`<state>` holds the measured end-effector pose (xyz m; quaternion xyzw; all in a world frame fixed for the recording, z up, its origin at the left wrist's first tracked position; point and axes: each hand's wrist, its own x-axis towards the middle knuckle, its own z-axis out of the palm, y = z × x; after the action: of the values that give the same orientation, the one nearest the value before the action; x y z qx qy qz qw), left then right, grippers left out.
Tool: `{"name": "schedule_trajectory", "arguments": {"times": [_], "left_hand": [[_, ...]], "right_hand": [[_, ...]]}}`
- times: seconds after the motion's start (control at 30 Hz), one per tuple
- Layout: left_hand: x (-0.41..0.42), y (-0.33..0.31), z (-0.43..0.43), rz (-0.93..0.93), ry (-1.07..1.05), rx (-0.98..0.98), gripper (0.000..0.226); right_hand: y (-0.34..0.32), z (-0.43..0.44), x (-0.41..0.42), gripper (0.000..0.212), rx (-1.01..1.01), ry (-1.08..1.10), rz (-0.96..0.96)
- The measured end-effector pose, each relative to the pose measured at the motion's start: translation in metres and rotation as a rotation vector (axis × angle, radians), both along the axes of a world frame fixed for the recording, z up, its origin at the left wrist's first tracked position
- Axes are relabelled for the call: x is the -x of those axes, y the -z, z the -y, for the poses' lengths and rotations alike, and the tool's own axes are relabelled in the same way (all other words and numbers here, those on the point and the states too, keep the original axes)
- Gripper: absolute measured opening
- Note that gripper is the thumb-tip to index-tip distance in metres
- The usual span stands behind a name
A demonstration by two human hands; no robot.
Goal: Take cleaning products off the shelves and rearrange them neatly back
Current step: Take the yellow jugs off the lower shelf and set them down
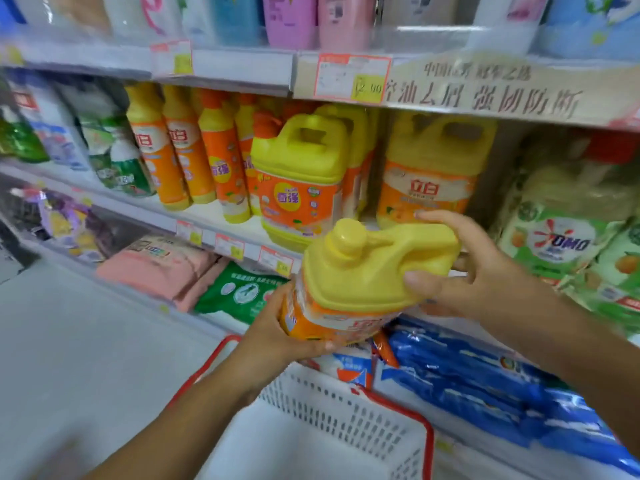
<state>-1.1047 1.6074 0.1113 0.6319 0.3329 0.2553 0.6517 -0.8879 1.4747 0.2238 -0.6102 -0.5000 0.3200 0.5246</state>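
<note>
The tilted yellow jug (363, 271) hangs above the basket (429, 438) at six o'clock, left hand (277, 337) cupping its base, right hand (478, 271) curled round its handle at three o'clock; either grip slipping could drop it.

The left hand (277, 327) is covering the underside of the jug (363, 282), and the right hand (485, 271) is hiding part of its handle. Its label is blurring past reading. The top edge is cutting off the bottles (291, 19), the bottom edge the basket (346, 410). Small print on the price tag (349, 77) is smearing.
</note>
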Motion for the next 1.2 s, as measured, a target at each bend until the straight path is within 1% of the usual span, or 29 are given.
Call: {"name": "schedule_trajectory", "arguments": {"times": [0.1, 0.17, 0.23, 0.3, 0.4, 0.5, 0.63, 0.73, 0.8, 0.87, 0.93, 0.97, 1.07, 1.13, 1.2], "left_hand": [[0.026, 0.009, -0.003, -0.066, 0.061, 0.040, 0.088], [0.042, 0.015, -0.006, -0.125, 0.140, 0.063, 0.089], [0.054, 0.026, -0.005, -0.175, 0.178, 0.097, 0.091], [0.061, 0.037, -0.001, -0.184, 0.169, 0.088, 0.093], [0.065, 0.054, 0.003, -0.169, 0.097, 0.036, 0.089], [0.071, 0.061, 0.004, -0.144, 0.036, -0.010, 0.090], [0.076, 0.055, 0.001, -0.119, 0.050, -0.040, 0.092], [0.083, 0.054, -0.005, -0.149, 0.069, -0.036, 0.092], [0.093, 0.059, -0.010, -0.199, 0.077, 0.001, 0.094], [0.103, 0.063, -0.013, -0.239, 0.096, 0.055, 0.091], [0.110, 0.065, -0.015, -0.258, 0.120, 0.106, 0.087], [0.112, 0.065, -0.016, -0.257, 0.137, 0.125, 0.085], [0.112, 0.063, -0.017, -0.254, 0.175, 0.161, 0.079], [0.108, 0.061, -0.018, -0.263, 0.176, 0.166, 0.080], [0.103, 0.061, -0.019, -0.285, 0.178, 0.145, 0.080]], "right_hand": [[0.016, -0.005, 0.017, 0.047, 0.070, 0.105, -0.083], [0.027, -0.007, 0.023, 0.044, 0.107, 0.108, -0.114], [0.043, -0.006, 0.025, 0.054, 0.129, 0.020, -0.181], [0.058, -0.007, 0.026, 0.065, 0.148, -0.063, -0.242], [0.080, -0.010, 0.028, 0.066, 0.174, -0.134, -0.307], [0.088, -0.015, 0.036, 0.075, 0.194, -0.149, -0.335], [0.090, -0.022, 0.041, 0.069, 0.207, -0.130, -0.277], [0.093, -0.027, 0.040, 0.076, 0.206, -0.138, -0.267], [0.092, -0.028, 0.040, 0.076, 0.204, -0.175, -0.241], [0.089, -0.031, 0.042, 0.074, 0.222, -0.194, -0.165], [0.085, -0.034, 0.046, 0.072, 0.249, -0.169, -0.080], [0.083, -0.036, 0.050, 0.068, 0.258, -0.143, -0.044], [0.077, -0.039, 0.062, 0.048, 0.275, -0.040, 0.075], [0.078, -0.037, 0.071, 0.048, 0.318, 0.020, 0.180], [0.082, -0.033, 0.078, 0.054, 0.350, 0.060, 0.212]]}}
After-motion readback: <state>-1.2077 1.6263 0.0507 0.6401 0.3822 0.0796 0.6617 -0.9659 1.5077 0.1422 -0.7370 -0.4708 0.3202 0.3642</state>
